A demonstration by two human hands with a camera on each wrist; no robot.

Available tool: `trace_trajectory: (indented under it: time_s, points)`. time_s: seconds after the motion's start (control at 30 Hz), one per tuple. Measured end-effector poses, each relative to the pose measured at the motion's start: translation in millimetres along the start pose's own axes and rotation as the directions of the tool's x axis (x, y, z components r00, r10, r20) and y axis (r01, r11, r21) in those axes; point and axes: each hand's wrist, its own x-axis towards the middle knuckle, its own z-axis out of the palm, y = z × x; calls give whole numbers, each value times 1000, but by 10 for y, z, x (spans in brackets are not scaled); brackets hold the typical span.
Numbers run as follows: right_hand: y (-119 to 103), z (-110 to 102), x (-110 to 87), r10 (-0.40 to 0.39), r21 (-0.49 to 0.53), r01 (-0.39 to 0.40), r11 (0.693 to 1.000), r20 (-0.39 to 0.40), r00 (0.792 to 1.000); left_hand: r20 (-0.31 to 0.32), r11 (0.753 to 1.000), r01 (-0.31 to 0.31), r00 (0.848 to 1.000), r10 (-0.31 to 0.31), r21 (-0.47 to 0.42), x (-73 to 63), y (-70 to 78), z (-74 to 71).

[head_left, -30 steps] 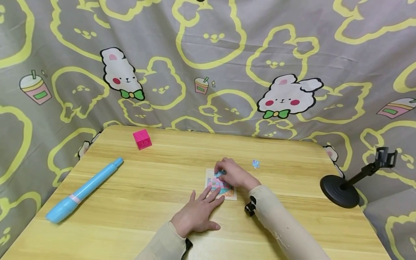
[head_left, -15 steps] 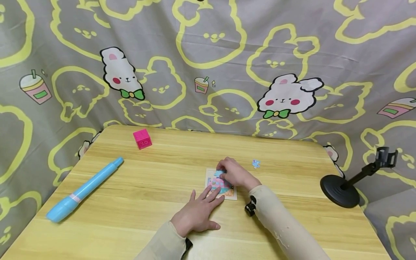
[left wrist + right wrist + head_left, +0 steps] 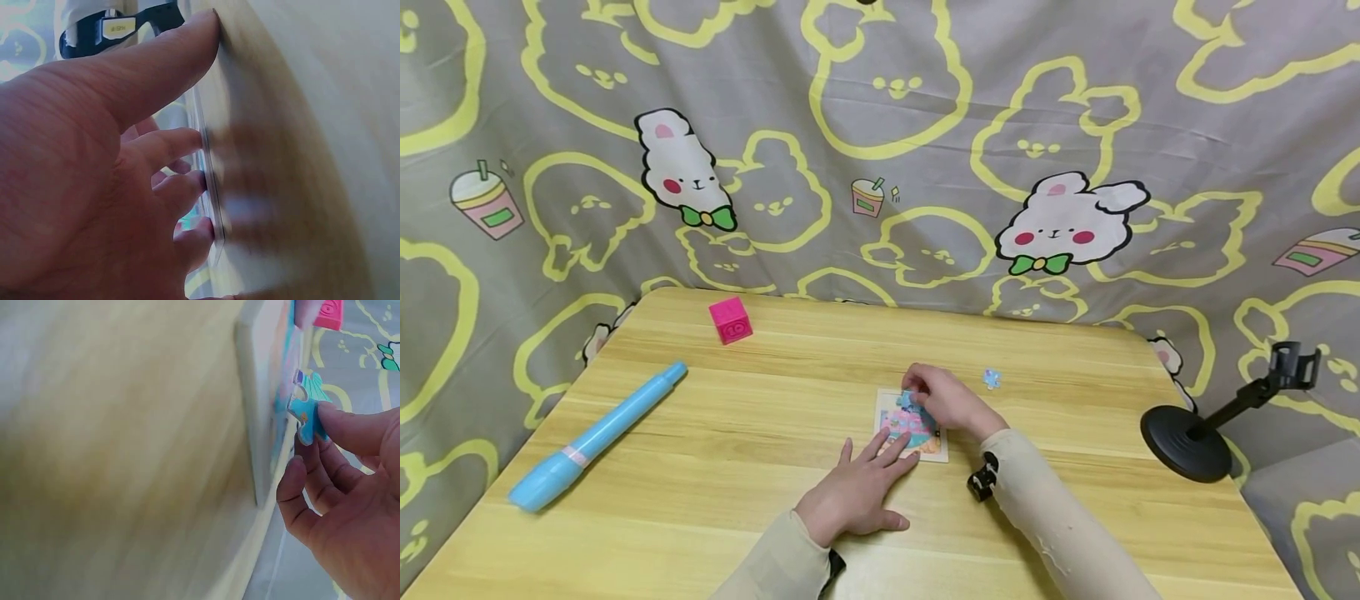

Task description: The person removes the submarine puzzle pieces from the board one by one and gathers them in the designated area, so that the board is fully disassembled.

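On the table lies a small jigsaw puzzle (image 3: 912,425) with a pale frame and a pink and teal picture. My left hand (image 3: 857,492) rests over its near left edge, fingers spread and fairly straight; the left wrist view has the fingertips (image 3: 199,181) against the frame's edge. At the puzzle's upper part, my right hand (image 3: 947,400) pinches a blue puzzle piece (image 3: 307,411) between thumb and fingers. The right wrist view shows that piece tilted at the puzzle's surface; whether it touches is unclear. Another blue puzzle piece (image 3: 992,379) lies on the wood, beyond my right hand.
A pink cube (image 3: 731,321) sits at the back left of the wooden table (image 3: 760,400). Along the left side lies a light blue wand-shaped object (image 3: 598,437). A black stand (image 3: 1187,443) with a round base is at the right edge. Behind hangs a patterned curtain (image 3: 925,167).
My right hand has shifted slightly to the right over the puzzle's upper part, and the pinched piece has turned. My left hand stays in place.
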Motion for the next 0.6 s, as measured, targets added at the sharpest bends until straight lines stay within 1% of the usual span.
trace_trajectory:
  time_s: [0.13,0.27,0.43,0.6]
  points:
    - [49,-152,-85,8,56,-5,998,-57,998,-2,1000,-3,1000,3,0,5,3,0]
    - [201,-382,-234,17,103,-4,995,-121,992,-12,1000,-9,1000,9,5,15,1,11]
    - [579,-677,-470,56,86,-41,995,-184,981,-13,1000,-14,1000,14,1,14,-3,31]
    - [967,-913,-666,127,5,-129,992,-217,968,-7,1000,-9,1000,9,-10,6,-17,42]
